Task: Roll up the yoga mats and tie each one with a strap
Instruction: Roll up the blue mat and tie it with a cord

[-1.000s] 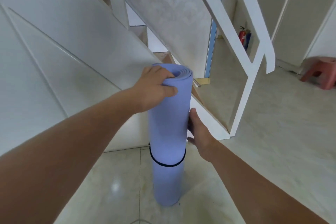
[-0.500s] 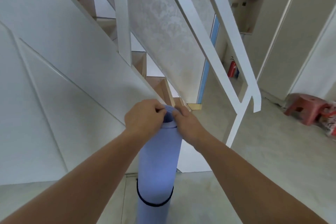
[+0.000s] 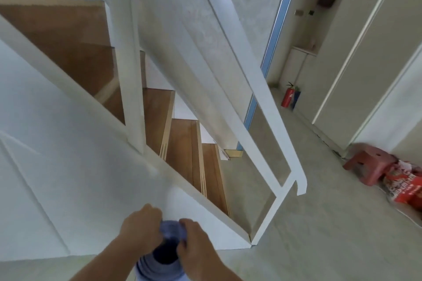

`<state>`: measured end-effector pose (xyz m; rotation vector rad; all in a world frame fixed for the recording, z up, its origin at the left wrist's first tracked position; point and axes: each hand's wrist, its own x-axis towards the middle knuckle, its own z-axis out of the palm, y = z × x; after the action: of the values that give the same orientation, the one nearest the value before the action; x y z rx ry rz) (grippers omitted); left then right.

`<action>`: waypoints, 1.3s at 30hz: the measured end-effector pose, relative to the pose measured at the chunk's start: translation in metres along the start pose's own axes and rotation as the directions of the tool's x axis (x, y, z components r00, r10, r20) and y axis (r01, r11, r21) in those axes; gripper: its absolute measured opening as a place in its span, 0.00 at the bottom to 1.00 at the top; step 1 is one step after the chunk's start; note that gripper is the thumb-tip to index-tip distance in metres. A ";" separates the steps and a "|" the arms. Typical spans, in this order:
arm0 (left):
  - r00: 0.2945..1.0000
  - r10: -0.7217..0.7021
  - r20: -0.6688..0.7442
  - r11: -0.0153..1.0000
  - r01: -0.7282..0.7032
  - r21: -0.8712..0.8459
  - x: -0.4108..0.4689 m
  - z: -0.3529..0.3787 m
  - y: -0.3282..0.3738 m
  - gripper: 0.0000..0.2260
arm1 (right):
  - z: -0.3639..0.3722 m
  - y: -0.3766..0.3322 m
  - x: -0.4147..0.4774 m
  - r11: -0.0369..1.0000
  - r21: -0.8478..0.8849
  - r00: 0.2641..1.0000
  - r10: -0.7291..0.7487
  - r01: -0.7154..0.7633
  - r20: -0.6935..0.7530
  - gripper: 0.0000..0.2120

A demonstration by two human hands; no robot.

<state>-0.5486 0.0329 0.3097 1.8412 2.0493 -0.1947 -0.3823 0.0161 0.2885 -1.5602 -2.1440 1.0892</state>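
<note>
A rolled lavender yoga mat (image 3: 159, 269) stands on end at the bottom middle of the view; I look down into its dark hollow core. My left hand (image 3: 141, 230) grips the top rim from the left. My right hand (image 3: 194, 242) grips the rim from the right, fingers pinching the inner layers. The mat's lower part and its black strap are out of view below the frame.
A white staircase panel (image 3: 68, 189) rises right behind the mat, with wooden steps (image 3: 189, 155) and a white handrail (image 3: 262, 98). A red stool (image 3: 370, 164) and a red printed bag (image 3: 406, 187) lie on the floor at right. A fire extinguisher (image 3: 287, 97) stands farther back.
The view has tilted upward, so the mat sank to the bottom edge and the strap left the view. My right hand rose from the mat's side to its top rim.
</note>
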 end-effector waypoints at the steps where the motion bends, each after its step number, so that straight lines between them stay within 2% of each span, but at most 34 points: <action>1: 0.999 -0.023 0.038 0.999 0.024 -0.027 -0.008 -0.012 -0.002 0.10 | -0.008 -0.013 -0.001 1.000 -0.020 0.999 0.012 -0.012 0.036 0.21; 6: 0.976 -0.178 0.123 0.973 0.194 -0.124 -0.055 -0.088 -0.037 0.12 | -0.048 -0.100 -0.005 0.997 -0.062 0.966 -0.021 0.039 0.259 0.22; 11: 0.934 -0.294 0.200 0.892 0.344 -0.294 -0.116 -0.183 -0.094 0.16 | -0.073 -0.217 0.006 0.984 -0.041 0.925 -0.146 0.171 0.352 0.22; 16: 0.869 -0.460 0.182 0.713 0.483 -0.508 -0.188 -0.250 -0.208 0.17 | -0.036 -0.358 0.025 0.953 -0.053 0.850 -0.240 0.299 0.469 0.23; 21: 0.795 -0.591 0.133 0.541 0.513 -0.666 -0.244 -0.285 -0.322 0.17 | 0.034 -0.478 0.049 0.900 -0.054 0.770 -0.338 0.432 0.541 0.21; 25: 0.698 -0.703 0.138 0.412 0.558 -0.721 -0.286 -0.304 -0.406 0.17 | 0.092 -0.570 0.064 0.847 -0.053 0.698 -0.398 0.528 0.596 0.20; 33: 0.497 -0.858 0.133 0.238 0.613 -0.753 -0.331 -0.330 -0.566 0.17 | 0.209 -0.728 0.107 0.757 0.063 0.496 -0.486 0.651 0.719 0.20; 37: 0.370 -0.916 0.153 0.119 0.617 -0.778 -0.346 -0.337 -0.649 0.17 | 0.282 -0.803 0.136 0.716 0.100 0.404 -0.496 0.690 0.768 0.21; 39: 0.306 -0.937 0.168 0.065 0.626 -0.777 -0.355 -0.335 -0.691 0.17 | 0.322 -0.838 0.145 0.715 0.097 0.381 -0.476 0.692 0.792 0.20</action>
<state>-1.2627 -0.2719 0.6463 -0.0177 2.6112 0.7343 -1.2169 -0.0984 0.6315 -0.1229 -3.1292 1.3732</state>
